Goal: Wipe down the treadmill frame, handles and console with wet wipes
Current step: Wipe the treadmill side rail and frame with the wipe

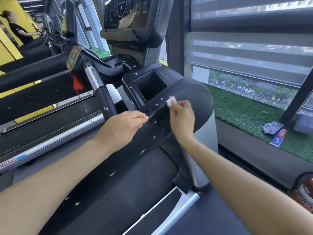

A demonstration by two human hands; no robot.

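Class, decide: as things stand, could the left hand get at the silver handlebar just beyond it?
Probably yes. The left hand rests open on the black console arm, holding nothing, and nothing stands between it and the silver handlebar.

The console is black, flecked all over with small white specks, and the belt below is dark grey with the same white flecks. A white wipe is seen against the black surface. The handle is banded in shiny silver and black, with a red cord hanging beside it. A small panel is marked with red and green patches. The side rail is silver. The ledge is covered in green turf, on which a blue, red and white tube lies. The blind is striped in grey and pale bands. The far wall is yellow.
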